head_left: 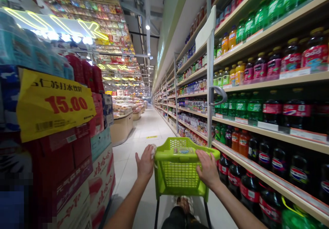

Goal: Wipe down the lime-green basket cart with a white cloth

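A lime-green plastic shopping cart stands directly in front of me. My right hand lies over the right side of its handle, fingers hooked across the top. At the handle's left end is my left hand, holding a crumpled white tissue by the cart's corner. Its thumb points up and away, and some of its fingers are hidden. A small clear-covered label plate sits mid-handle. I see only the cart's mesh back panel and part of the basket.
Shelves of bottled soft drinks line the right, with a metal upright close to the cart. Stacked drink cartons and a yellow price sign stand close on the left. The tiled aisle runs ahead past rounded display counters.
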The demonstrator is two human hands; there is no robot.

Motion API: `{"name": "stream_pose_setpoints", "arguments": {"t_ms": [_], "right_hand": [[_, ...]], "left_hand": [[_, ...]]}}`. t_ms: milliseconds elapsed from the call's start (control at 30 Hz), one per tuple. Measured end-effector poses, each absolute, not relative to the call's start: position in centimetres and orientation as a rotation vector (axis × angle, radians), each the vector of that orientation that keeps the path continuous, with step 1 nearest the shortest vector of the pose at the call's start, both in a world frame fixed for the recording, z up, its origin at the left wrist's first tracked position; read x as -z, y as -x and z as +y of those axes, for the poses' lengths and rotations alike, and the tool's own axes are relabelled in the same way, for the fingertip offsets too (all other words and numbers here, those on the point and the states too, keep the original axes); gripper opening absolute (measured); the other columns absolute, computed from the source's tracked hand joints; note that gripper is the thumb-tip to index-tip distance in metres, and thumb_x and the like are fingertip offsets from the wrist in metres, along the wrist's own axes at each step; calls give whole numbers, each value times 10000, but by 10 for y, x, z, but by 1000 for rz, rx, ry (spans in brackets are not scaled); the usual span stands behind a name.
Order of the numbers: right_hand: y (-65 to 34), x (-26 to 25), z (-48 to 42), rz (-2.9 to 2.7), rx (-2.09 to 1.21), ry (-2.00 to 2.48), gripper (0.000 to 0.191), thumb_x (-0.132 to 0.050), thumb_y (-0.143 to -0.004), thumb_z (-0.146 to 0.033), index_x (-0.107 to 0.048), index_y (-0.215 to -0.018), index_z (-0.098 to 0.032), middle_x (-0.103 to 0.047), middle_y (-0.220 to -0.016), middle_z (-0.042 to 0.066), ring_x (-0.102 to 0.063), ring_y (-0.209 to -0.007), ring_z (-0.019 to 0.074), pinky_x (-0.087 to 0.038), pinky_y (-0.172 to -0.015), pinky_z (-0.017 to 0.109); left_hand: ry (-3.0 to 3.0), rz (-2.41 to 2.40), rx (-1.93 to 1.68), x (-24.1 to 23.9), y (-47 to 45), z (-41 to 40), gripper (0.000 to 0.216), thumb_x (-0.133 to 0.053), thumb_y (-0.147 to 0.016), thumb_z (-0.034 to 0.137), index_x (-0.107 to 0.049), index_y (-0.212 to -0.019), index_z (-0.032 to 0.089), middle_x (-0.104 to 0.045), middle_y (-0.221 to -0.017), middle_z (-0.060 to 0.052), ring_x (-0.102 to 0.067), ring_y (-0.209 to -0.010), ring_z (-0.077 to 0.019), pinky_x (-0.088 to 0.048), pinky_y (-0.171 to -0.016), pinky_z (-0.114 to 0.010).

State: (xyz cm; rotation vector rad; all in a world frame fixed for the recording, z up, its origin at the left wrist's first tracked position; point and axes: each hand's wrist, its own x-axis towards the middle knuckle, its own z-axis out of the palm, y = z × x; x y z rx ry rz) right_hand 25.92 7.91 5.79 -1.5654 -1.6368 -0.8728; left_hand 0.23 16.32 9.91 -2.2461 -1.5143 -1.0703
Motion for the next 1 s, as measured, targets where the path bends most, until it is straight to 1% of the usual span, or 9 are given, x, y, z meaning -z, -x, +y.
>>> {"name": "stream_pose_setpoints", "arguments": {"t_ms": [100, 233, 333, 400, 567, 633, 800, 867, 1000], "right_hand": [[-257, -57, 79, -1606, 876, 1570, 576, -407, -672, -146, -412, -1248, -151, -517, -1221, 100, -417, -1155, 233, -164, -1022, 476], [-262, -54, 80, -1626, 891, 1572, 583, -413, -673, -153, -400, -1256, -149, -510, -1228, 101, -415, -1157, 242, -172, -1014, 491], [-267, -53, 80, -1653, 905, 1568, 562, -410, -679, -155, -413, -1241, -134, -512, -1225, 104, -420, -1153, 240, -177, -1013, 484], [-266, -53, 80, -1646, 906, 1572, 558, -401, -680, -147, -415, -1237, -127, -511, -1228, 104, -415, -1158, 233, -166, -1019, 475], [-255, -56, 77, -1607, 884, 1581, 569, -396, -669, -131, -416, -1238, -118, -503, -1237, 107, -397, -1174, 228, -143, -1032, 465], [-251, -57, 77, -1599, 874, 1587, 583, -401, -663, -131, -412, -1246, -128, -503, -1237, 104, -393, -1177, 231, -139, -1032, 466], [-253, -57, 76, -1624, 868, 1607, 591, -400, -660, -133, -409, -1251, -130, -495, -1246, 105, -384, -1183, 233, -137, -1032, 469], [-256, -57, 76, -1640, 869, 1606, 597, -404, -656, -136, -409, -1253, -135, -498, -1244, 102, -389, -1179, 234, -144, -1030, 467], [-254, -57, 76, -1621, 860, 1605, 599, -401, -657, -130, -407, -1256, -143, -500, -1241, 97, -391, -1179, 232, -144, -1031, 467]], "left_hand": [[2246, -1535, 1129, -100, -16, 163, 445, -268, -826, 142, -426, -1229, 245, -432, -1329, -57, -378, -1228, -187, -156, -1031, -557], [2455, -1155, 1135, -96, -76, 142, 427, -331, -807, 118, -460, -1199, 224, -438, -1323, -45, -350, -1247, -181, -155, -1049, -535], [2479, -994, 1140, -92, -84, 136, 443, -358, -798, 116, -442, -1219, 225, -413, -1338, -52, -341, -1253, -194, -157, -1046, -549], [2437, -1049, 1130, -91, -61, 142, 458, -357, -790, 106, -440, -1222, 232, -421, -1332, -57, -365, -1239, -200, -157, -1039, -561], [2192, -1488, 1203, -95, -13, 162, 449, -323, -801, 123, -442, -1219, 231, -444, -1315, -80, -408, -1206, -214, -163, -1011, -595], [2243, -1444, 1208, -96, -28, 158, 433, -327, -807, 129, -452, -1209, 230, -454, -1308, -73, -400, -1212, -205, -163, -1020, -577], [2434, -1094, 1165, -93, -78, 137, 434, -354, -803, 124, -453, -1214, 221, -418, -1333, -57, -350, -1248, -202, -150, -1043, -543], [2407, -1107, 1150, -92, -69, 140, 443, -353, -798, 120, -451, -1217, 223, -427, -1326, -64, -370, -1235, -209, -151, -1041, -548], [2207, -1380, 1181, -92, -29, 157, 438, -344, -804, 136, -446, -1223, 219, -445, -1313, -85, -403, -1210, -226, -184, -1018, -569]]}}
